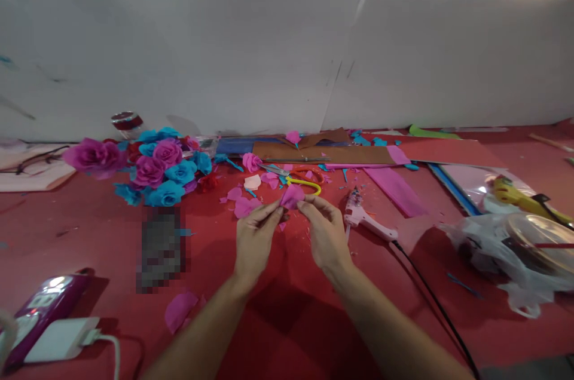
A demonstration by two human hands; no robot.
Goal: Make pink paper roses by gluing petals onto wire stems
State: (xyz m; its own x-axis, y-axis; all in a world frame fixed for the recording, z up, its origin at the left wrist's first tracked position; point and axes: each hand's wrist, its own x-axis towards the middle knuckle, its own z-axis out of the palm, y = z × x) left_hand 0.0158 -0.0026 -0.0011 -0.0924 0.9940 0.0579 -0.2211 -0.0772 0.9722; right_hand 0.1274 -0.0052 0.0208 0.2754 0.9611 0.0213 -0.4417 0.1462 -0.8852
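Both hands meet over the red table (89, 236) and pinch one small pink paper petal (292, 195) between them. My left hand (253, 241) grips its left edge with thumb and fingertips. My right hand (326, 232) grips its right edge the same way. More loose pink petals (244, 205) lie just beyond my left hand. Scissors with yellow and orange handles (303, 180) rest behind the petal. A pink glue gun (365, 220) lies to the right of my right hand, its black cord trailing toward me.
A pile of pink and blue paper flowers (155, 168) sits at the back left. Brown and pink paper sheets (323, 154) lie along the white wall. Plastic bags (506, 242) are at right, a purple device (49, 302) and white charger (63, 338) at near left.
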